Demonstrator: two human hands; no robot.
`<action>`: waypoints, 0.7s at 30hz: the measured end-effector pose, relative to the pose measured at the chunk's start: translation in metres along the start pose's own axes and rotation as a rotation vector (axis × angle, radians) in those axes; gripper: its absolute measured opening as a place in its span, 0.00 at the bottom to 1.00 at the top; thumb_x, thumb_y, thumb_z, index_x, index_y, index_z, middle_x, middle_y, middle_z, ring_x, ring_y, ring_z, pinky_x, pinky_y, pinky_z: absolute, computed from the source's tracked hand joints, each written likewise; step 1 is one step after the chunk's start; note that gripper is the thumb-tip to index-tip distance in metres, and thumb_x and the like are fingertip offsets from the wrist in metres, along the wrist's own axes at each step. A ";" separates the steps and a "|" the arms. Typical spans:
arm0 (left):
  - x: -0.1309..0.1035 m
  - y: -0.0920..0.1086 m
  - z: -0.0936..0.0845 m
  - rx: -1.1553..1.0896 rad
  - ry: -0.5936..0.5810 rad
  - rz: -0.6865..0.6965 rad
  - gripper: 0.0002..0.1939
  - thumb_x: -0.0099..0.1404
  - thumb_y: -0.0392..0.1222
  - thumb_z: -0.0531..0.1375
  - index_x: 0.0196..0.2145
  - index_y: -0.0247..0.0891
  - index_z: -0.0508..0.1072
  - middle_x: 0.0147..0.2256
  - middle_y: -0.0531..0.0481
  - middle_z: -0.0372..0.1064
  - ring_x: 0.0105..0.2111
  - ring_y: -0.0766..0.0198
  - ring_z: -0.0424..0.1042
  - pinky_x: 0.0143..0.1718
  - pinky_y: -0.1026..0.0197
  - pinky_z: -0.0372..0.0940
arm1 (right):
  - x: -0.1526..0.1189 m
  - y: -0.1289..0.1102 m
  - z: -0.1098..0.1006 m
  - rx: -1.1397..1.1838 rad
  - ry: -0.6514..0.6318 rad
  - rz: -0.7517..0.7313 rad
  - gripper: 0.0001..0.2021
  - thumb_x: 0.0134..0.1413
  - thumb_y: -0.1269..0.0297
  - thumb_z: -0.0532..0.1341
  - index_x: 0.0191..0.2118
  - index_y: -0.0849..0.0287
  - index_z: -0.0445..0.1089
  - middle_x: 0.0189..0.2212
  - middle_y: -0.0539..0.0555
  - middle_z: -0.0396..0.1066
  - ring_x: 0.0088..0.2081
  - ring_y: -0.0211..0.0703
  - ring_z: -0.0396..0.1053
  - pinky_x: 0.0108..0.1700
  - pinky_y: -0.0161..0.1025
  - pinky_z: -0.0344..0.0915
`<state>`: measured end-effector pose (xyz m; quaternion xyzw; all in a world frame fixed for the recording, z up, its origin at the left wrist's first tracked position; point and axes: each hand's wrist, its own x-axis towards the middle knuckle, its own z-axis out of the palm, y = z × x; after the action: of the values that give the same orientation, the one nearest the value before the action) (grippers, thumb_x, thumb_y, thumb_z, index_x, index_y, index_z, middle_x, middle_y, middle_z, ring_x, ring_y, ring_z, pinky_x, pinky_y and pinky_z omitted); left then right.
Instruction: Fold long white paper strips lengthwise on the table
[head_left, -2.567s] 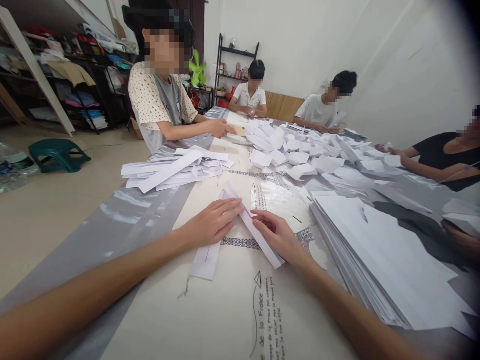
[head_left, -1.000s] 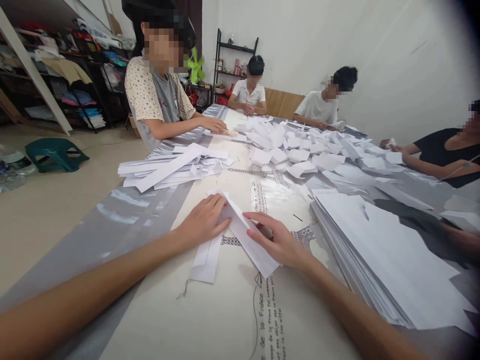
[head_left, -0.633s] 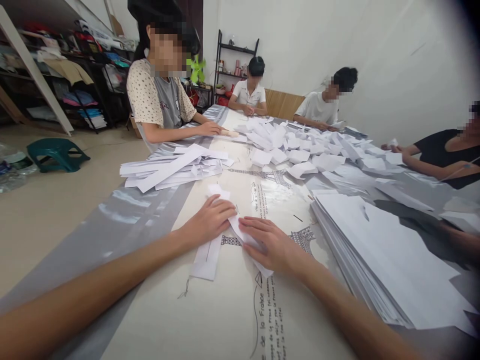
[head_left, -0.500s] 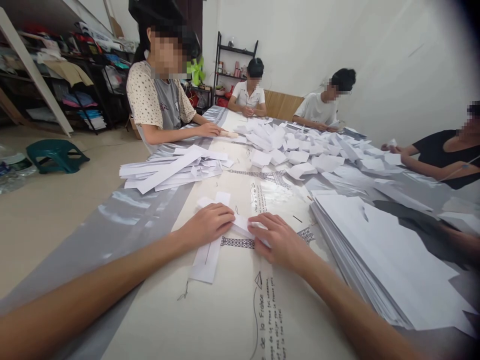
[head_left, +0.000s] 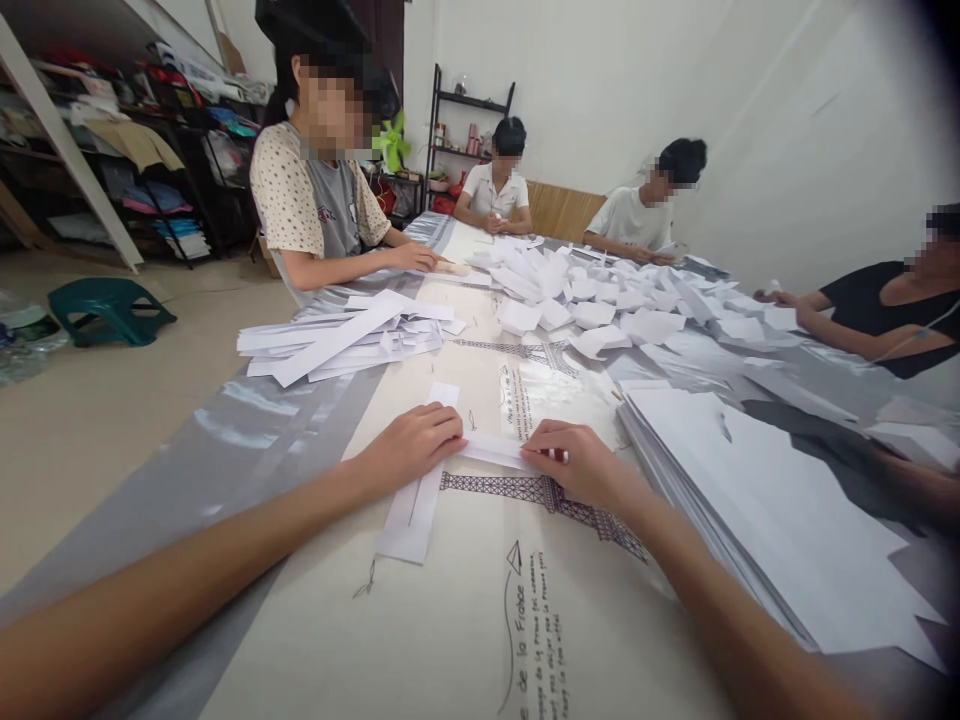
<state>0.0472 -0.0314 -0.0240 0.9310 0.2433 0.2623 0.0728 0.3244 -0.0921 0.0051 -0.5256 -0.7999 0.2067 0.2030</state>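
Observation:
A long white paper strip (head_left: 411,512) lies on the printed tablecloth (head_left: 480,620) in front of me, bent at a right angle so one arm (head_left: 491,450) runs to the right. My left hand (head_left: 409,447) presses flat on the corner of the fold. Over on the right arm of the strip, my right hand (head_left: 581,462) pins its end down with the fingertips. The strip's far end (head_left: 442,392) sticks out beyond my left hand.
A thick stack of white sheets (head_left: 757,500) sits at my right. Folded strips (head_left: 337,335) are piled at the left, and folded paper pieces (head_left: 600,300) cover the middle of the table. Several other people sit around it. A green stool (head_left: 112,305) stands on the floor.
The strip's upper part was folded over and swung from pointing toward me to lying flat to the right. My right hand slid right along it; my left hand stayed on the fold.

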 end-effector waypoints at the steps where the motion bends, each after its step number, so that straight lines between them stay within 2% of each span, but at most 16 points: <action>1: 0.000 -0.001 -0.002 -0.028 -0.015 -0.012 0.14 0.78 0.44 0.49 0.37 0.38 0.71 0.39 0.48 0.72 0.41 0.59 0.71 0.44 0.55 0.66 | 0.000 0.002 -0.003 0.022 -0.017 0.028 0.14 0.65 0.57 0.58 0.33 0.52 0.79 0.35 0.54 0.75 0.30 0.44 0.70 0.33 0.45 0.67; 5: 0.002 -0.011 -0.012 -0.150 -0.084 -0.037 0.14 0.77 0.44 0.51 0.36 0.39 0.71 0.41 0.48 0.70 0.42 0.60 0.70 0.44 0.57 0.65 | -0.002 0.011 -0.010 0.028 -0.049 0.107 0.14 0.64 0.57 0.58 0.33 0.53 0.78 0.35 0.55 0.76 0.32 0.47 0.72 0.35 0.47 0.69; 7: 0.002 -0.016 -0.016 -0.188 -0.098 -0.070 0.14 0.76 0.44 0.51 0.35 0.39 0.71 0.41 0.48 0.69 0.41 0.61 0.70 0.44 0.57 0.65 | -0.002 0.013 -0.008 -0.063 0.005 0.108 0.14 0.65 0.58 0.56 0.33 0.54 0.77 0.36 0.56 0.75 0.33 0.49 0.72 0.38 0.49 0.69; 11: 0.004 -0.014 -0.017 -0.198 -0.080 -0.168 0.15 0.74 0.44 0.53 0.30 0.38 0.69 0.36 0.49 0.68 0.35 0.63 0.68 0.37 0.59 0.64 | 0.000 0.012 0.005 -0.362 0.353 0.042 0.12 0.63 0.64 0.57 0.47 0.58 0.74 0.48 0.64 0.70 0.48 0.60 0.69 0.52 0.61 0.64; 13: 0.005 -0.006 -0.015 -0.173 -0.065 -0.230 0.16 0.73 0.44 0.54 0.27 0.38 0.68 0.33 0.49 0.67 0.32 0.63 0.67 0.33 0.60 0.61 | 0.002 0.008 0.012 -0.414 0.501 0.053 0.15 0.63 0.63 0.58 0.53 0.61 0.71 0.50 0.67 0.66 0.51 0.63 0.67 0.52 0.61 0.64; 15: 0.007 0.005 -0.014 -0.167 -0.078 -0.287 0.17 0.72 0.44 0.55 0.26 0.37 0.67 0.31 0.50 0.67 0.29 0.63 0.66 0.31 0.60 0.59 | 0.002 0.003 0.018 -0.350 0.560 0.103 0.17 0.63 0.60 0.58 0.54 0.61 0.68 0.48 0.67 0.66 0.47 0.61 0.68 0.46 0.57 0.68; 18: 0.010 0.025 -0.015 -0.265 -0.155 -0.308 0.17 0.71 0.43 0.55 0.24 0.37 0.68 0.27 0.51 0.67 0.27 0.64 0.65 0.29 0.60 0.58 | 0.003 -0.002 0.026 -0.087 0.502 0.214 0.18 0.65 0.54 0.57 0.54 0.59 0.67 0.45 0.63 0.69 0.38 0.52 0.71 0.39 0.50 0.71; 21: 0.010 0.051 -0.019 -0.454 -0.300 -0.275 0.14 0.70 0.42 0.56 0.28 0.36 0.73 0.30 0.50 0.70 0.29 0.65 0.68 0.31 0.61 0.60 | 0.005 -0.002 0.034 0.098 0.443 0.274 0.21 0.66 0.51 0.55 0.56 0.59 0.66 0.46 0.61 0.72 0.38 0.48 0.73 0.42 0.50 0.73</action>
<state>0.0658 -0.0712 0.0097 0.8775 0.2889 0.1575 0.3489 0.3025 -0.0922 -0.0211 -0.6510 -0.6464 0.1507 0.3683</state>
